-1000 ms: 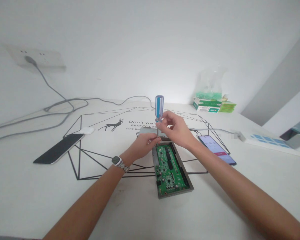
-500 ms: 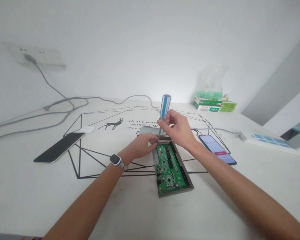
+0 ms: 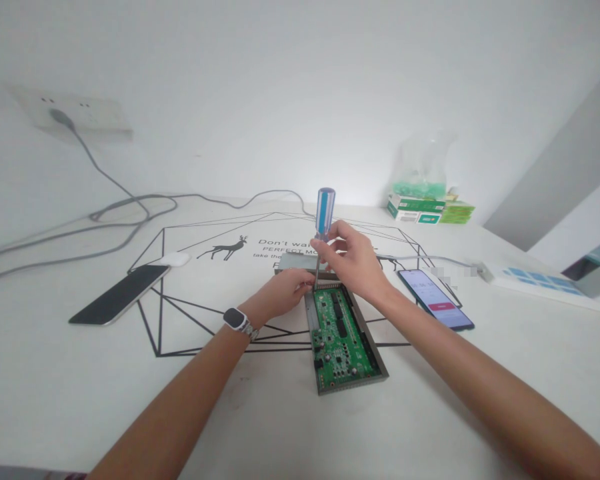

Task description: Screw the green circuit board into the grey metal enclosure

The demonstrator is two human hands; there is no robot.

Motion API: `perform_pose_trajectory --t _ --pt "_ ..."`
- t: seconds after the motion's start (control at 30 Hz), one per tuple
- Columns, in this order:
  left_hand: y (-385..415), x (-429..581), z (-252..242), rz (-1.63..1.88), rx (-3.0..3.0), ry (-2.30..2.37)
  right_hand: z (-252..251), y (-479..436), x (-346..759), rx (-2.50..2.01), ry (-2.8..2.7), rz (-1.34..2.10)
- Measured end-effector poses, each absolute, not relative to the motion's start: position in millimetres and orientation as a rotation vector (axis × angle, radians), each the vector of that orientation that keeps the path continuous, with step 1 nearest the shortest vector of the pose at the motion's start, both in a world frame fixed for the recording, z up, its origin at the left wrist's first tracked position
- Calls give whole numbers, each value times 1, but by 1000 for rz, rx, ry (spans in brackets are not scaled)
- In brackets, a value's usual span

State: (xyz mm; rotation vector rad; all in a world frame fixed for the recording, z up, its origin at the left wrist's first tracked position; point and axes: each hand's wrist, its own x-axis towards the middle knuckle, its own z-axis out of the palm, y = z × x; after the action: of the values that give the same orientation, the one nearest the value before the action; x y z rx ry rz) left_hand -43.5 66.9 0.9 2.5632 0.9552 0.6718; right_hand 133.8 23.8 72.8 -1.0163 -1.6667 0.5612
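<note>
A green circuit board (image 3: pixel 341 340) lies in a shallow grey metal case (image 3: pixel 375 353) at the middle of the white table. My right hand (image 3: pixel 353 260) is closed round the lower part of a screwdriver with a blue and clear handle (image 3: pixel 324 212), held nearly upright with its tip at the board's far left corner. My left hand (image 3: pixel 280 293), a watch (image 3: pixel 236 320) on its wrist, pinches at the screwdriver's shaft by that corner. A grey lid (image 3: pixel 293 262) lies just behind the case.
A dark phone (image 3: pixel 115 295) and a white mouse (image 3: pixel 173 259) lie at the left. A lit phone (image 3: pixel 437 300) sits right of the case, a power strip (image 3: pixel 540 283) beyond it. Grey cables (image 3: pixel 120 217) run from a wall socket (image 3: pixel 70 115). Green boxes (image 3: pixel 420 208) stand at the back.
The screwdriver handle has tilted a little to the right and back, and my right fingers have shifted on it. My left hand stays at the board's corner.
</note>
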Motion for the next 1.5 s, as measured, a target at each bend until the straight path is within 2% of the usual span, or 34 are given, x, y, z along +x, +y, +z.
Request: perform_pose_trajectory --t 0.13,0.57,1.0,1.5 --pt "70 -47 2 692 2588 923 70 25 134 -985 -1643 710" --pt "75 -54 6 613 2543 1017 68 28 132 -849 -1510 811" --pt "73 -94 37 416 2404 1426 65 32 131 -790 -1447 857" --pt "77 -88 23 315 2325 1405 67 33 131 -784 -1413 906"
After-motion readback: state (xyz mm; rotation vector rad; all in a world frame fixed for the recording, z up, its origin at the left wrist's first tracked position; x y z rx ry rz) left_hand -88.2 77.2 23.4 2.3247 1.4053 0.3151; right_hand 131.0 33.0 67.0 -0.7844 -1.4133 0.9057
